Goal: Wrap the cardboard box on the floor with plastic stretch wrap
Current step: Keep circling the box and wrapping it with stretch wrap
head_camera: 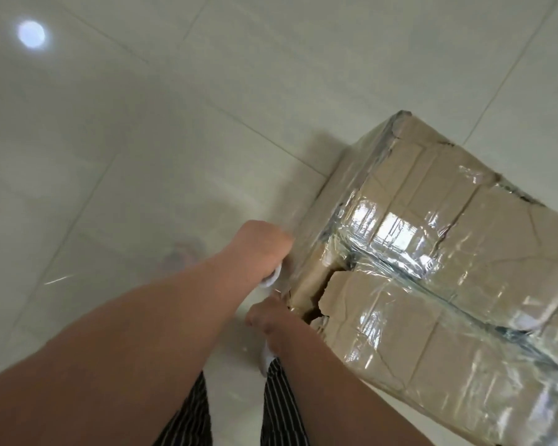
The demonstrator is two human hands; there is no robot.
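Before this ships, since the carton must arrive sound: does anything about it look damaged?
Yes. The cardboard box has a jagged tear at its near top edge, with a dark gap behind it. Its top is creased, and the stretch wrap leaves the far end bare.

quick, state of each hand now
Left hand: grips the white-cored roll of clear plastic stretch wrap.
Right hand: beside the brown cardboard box; cannot tell.
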